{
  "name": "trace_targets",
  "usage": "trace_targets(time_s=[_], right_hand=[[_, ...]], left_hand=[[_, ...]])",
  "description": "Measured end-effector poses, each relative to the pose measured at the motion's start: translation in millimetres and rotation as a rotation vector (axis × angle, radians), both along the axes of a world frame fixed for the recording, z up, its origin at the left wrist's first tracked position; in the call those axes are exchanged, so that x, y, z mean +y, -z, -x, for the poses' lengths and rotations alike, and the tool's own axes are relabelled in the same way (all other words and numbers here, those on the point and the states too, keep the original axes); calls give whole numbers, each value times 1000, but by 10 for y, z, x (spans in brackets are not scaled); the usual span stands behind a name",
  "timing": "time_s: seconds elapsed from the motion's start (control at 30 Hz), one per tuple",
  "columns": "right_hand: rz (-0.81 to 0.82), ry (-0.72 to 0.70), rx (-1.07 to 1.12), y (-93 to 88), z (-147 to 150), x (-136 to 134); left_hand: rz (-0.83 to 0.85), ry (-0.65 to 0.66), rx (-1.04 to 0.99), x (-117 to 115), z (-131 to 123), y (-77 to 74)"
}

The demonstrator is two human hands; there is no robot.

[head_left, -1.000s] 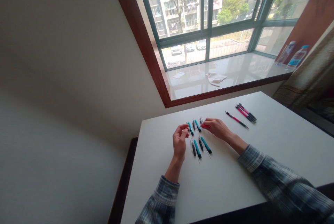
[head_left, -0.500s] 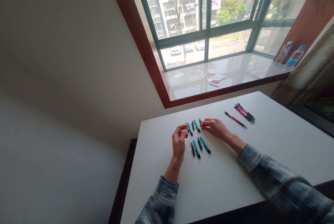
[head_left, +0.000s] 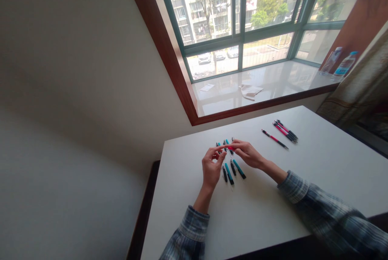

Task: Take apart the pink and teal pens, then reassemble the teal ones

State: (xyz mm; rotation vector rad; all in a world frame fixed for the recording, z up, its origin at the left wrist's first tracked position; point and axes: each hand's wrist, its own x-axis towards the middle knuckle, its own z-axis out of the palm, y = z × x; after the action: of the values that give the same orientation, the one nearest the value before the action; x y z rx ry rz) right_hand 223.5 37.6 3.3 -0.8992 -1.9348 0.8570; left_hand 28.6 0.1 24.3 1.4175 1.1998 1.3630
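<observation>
Currently I take the teal pen parts (head_left: 235, 169), laid in short rows on the white table (head_left: 257, 211), as my reference. The pink pen piece (head_left: 229, 147) is lifted off the table, over the far row of that cluster. Its long axis runs almost level, left to right across my view. The right hand (head_left: 248, 154) comes in from the right of the cluster and pinches the piece's right end between thumb and fingertips; this hand carries it. The left hand (head_left: 212, 167) rises from the cluster's left side, fingers curled, thumb and forefinger drawn together just beside the piece's free left end. I cannot tell whether they touch it or hold anything. Assembled pink pens (head_left: 285, 130) lie well apart, right of the cluster.
</observation>
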Motion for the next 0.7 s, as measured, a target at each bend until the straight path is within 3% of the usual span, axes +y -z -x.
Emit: trace_targets(time_s=[0.2, 0.33, 0.5, 0.7], right_hand=[[91, -97, 96, -17, 84, -82], [204, -41, 218, 9, 89, -65], [449, 53, 541, 79, 65, 1], [603, 77, 825, 115, 42, 28]], left_hand=[[28, 36, 2, -16, 12, -37], [61, 22, -41, 21, 23, 17], [145, -58, -196, 88, 52, 136], [361, 137, -339, 53, 41, 173]])
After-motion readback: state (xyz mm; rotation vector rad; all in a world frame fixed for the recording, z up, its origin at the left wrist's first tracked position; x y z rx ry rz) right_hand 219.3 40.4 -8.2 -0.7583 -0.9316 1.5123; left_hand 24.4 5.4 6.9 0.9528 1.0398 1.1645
